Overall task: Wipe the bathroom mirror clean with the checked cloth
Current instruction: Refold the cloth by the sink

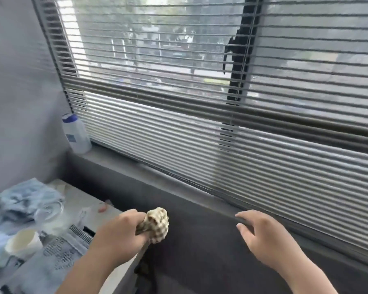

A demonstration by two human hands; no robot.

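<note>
My left hand (pixel 119 232) grips the checked cloth (pixel 156 225), a brown and cream bundle bunched up in my fist near the bottom middle. My right hand (pixel 263 236) hovers to its right with fingers loosely spread and holds nothing, close to the grey window ledge (pixel 179 187). No mirror shows in this view. The picture is blurred by motion.
A window with grey slatted blinds (pixel 221 124) fills the view ahead. A white bottle with a blue cap (pixel 75 134) stands on the ledge at the left. The counter (pixel 89 200) at lower left carries a blue cloth (pixel 28 198), a glass bowl (pixel 49 211), a white cup (pixel 23 242) and printed packets (pixel 62 251).
</note>
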